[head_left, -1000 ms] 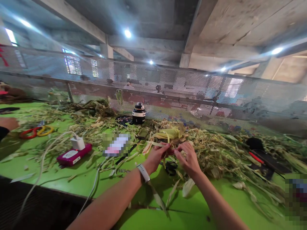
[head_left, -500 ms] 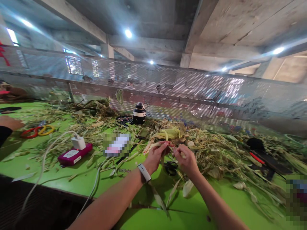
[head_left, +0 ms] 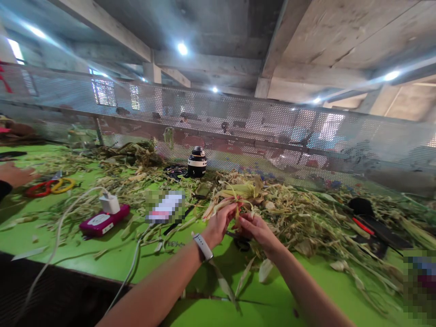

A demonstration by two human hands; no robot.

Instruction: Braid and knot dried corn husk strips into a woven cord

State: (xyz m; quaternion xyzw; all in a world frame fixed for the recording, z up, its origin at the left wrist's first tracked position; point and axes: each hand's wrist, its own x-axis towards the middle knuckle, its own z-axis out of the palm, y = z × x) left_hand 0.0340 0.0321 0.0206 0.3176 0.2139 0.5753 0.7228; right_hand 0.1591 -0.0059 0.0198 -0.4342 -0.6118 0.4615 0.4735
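Observation:
My left hand (head_left: 222, 223), with a grey watch band (head_left: 203, 246) at the wrist, is closed on a narrow strip of corn husk (head_left: 237, 212). Close by on the right, my right hand (head_left: 256, 230) pinches the same pale strip lower down. The fingers hide part of it, and small red bits show at the left fingertips. Just beyond lies a yellow-green bundle of corn husks (head_left: 243, 189). Beneath my hands, dark-handled scissors (head_left: 242, 245) rest on the green table (head_left: 190, 313), partly covered. Loose husk pieces (head_left: 265, 270) lie nearer to me.
A heap of shredded husks (head_left: 306, 222) spreads right. Left are a phone-like blurred item (head_left: 165, 206), a magenta power strip (head_left: 104, 221) with white charger (head_left: 109, 202), and red-yellow scissors (head_left: 51, 186) beside another person's hand (head_left: 17, 174). A black bottle (head_left: 197, 162) stands before the perforated screen (head_left: 231, 131).
My right hand has come down and slightly left, its fingers now lower on the husk strip. My left hand stays nearly in place. The other person's hand has shifted slightly.

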